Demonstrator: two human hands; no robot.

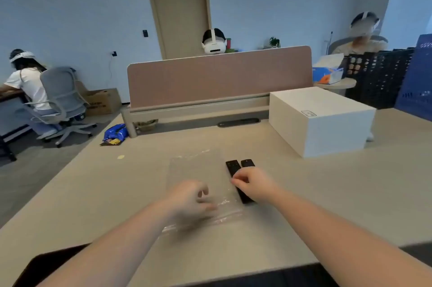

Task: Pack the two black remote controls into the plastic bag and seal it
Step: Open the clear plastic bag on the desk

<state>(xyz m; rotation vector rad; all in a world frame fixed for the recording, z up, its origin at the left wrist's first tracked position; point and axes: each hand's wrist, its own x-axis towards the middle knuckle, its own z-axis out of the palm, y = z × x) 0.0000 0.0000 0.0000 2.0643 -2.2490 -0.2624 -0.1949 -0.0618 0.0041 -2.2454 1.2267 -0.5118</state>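
Observation:
A clear plastic bag (194, 170) lies flat on the beige table (117, 193), its near edge crinkled. Two black remote controls lie side by side just right of the bag: the left remote (232, 167) and the right remote (247, 162). My right hand (254, 185) rests over both remotes, its fingers curled around the left one; whether it is lifted off the table I cannot tell. My left hand (189, 202) is blurred and sits on the bag's near edge, fingers bent and touching the plastic.
A large white box (320, 120) stands at the right rear of the table. A pink divider panel (219, 76) closes the far edge. Several people wearing headsets sit around the room. Dark crates (378, 76) stack at the far right.

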